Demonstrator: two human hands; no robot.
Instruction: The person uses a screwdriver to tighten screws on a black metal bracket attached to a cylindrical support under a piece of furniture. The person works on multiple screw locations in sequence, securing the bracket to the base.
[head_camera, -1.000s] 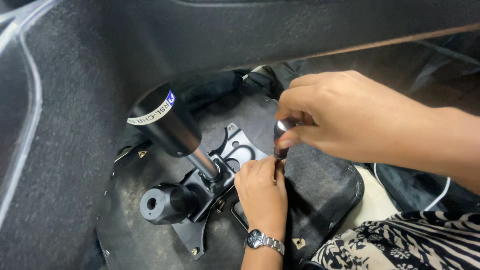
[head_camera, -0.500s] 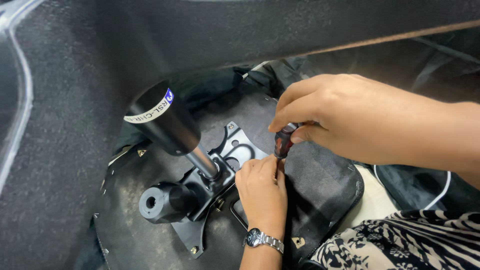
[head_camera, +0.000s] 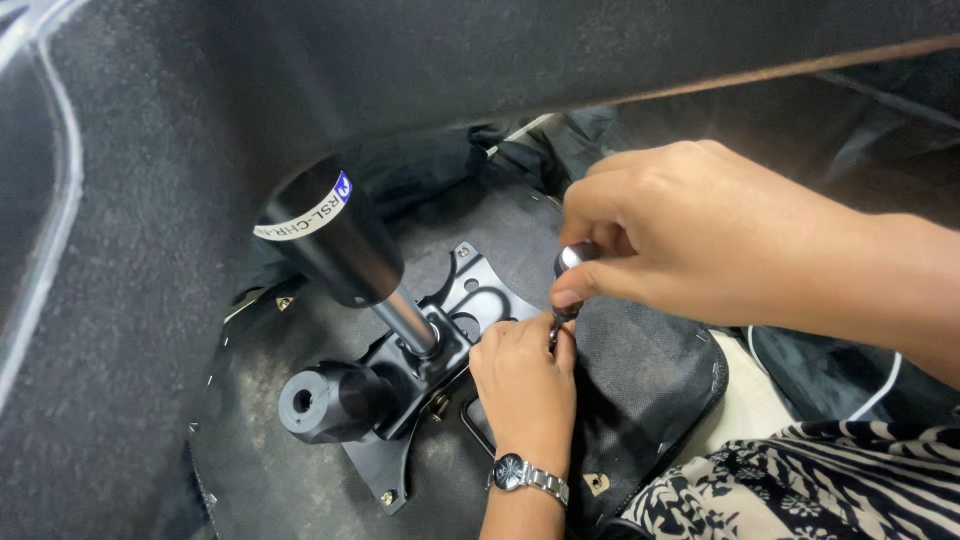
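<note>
An upturned chair seat (head_camera: 300, 470) lies with its black metal mechanism plate (head_camera: 480, 290) facing up. A black gas cylinder (head_camera: 335, 235) with a chrome rod rises from the plate. My right hand (head_camera: 700, 230) reaches in from the right and pinches a small screwdriver (head_camera: 568, 262) with a shiny cap, held upright over the plate's right edge. My left hand (head_camera: 525, 380), with a wristwatch (head_camera: 520, 472) on it, rests on the plate; its fingertips are closed around the screwdriver's lower tip. Whatever lies under the tip is hidden by my fingers.
A black round knob (head_camera: 325, 400) sticks out from the plate at the lower left. A dark felt-lined wall (head_camera: 120, 250) curves around the left and top. Black mesh fabric (head_camera: 650, 380) lies to the right, and patterned black-and-white cloth (head_camera: 800, 490) is at the lower right.
My right hand's fingers have shifted on the screwdriver, turning it slightly. My left hand stays on the plate at the tip.
</note>
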